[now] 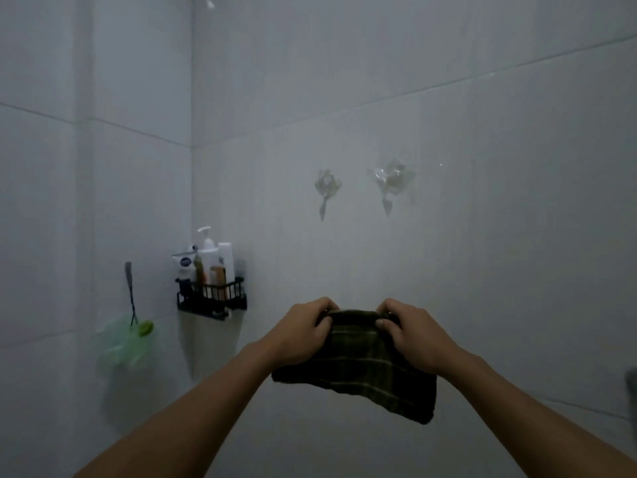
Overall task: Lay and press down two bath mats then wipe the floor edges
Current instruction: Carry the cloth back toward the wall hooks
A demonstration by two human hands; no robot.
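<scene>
A dark green checked cloth (362, 370) hangs in front of the tiled wall, held up by both hands at its top edge. My left hand (303, 331) grips the top left corner with curled fingers. My right hand (410, 331) pinches the top right corner, thumb toward the middle. The cloth droops below the hands, its lower right corner hanging lowest. No bath mat and no floor are in view.
Two clear plastic hooks, the left hook (325, 191) and the right hook (391, 184), stick to the wall above the hands. A black wire caddy (212, 298) with several bottles hangs at the corner. A green bath sponge (124, 343) dangles on the left wall.
</scene>
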